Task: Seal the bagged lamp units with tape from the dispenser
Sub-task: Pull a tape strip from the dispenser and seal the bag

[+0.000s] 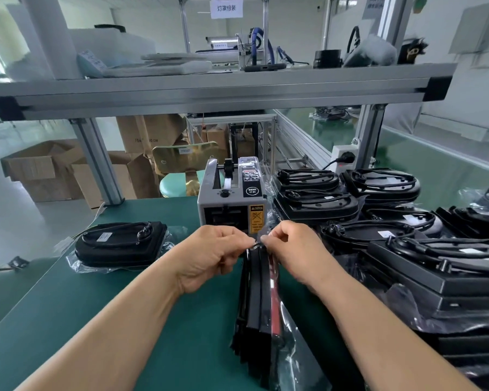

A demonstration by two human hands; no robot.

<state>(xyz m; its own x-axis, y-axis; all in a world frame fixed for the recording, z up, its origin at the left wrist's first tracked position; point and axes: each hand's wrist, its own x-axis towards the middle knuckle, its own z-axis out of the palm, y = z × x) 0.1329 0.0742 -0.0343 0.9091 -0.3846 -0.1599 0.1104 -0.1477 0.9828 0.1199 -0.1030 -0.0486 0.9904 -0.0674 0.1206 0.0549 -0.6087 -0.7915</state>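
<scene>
At the middle of the bench (158,320), holding a bagged lamp unit (258,294) upright on its edge, pinching the gathered top of its clear bag between the curled fingertips of left hand (209,258) and right hand (296,249). Perhaps pressing a tape strip there; too blurred to tell. Just behind: grey tape dispenser (232,198). Along the bench's right edge: stacked bagged units (406,249). Near the left edge: one more bagged unit (119,244), lying flat.

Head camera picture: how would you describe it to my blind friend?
The left hand and right hand pinch the top of a bagged lamp unit standing on edge on a green table, in front of a tape dispenser. More bagged units are stacked at right; a single unit lies flat at left.
</scene>
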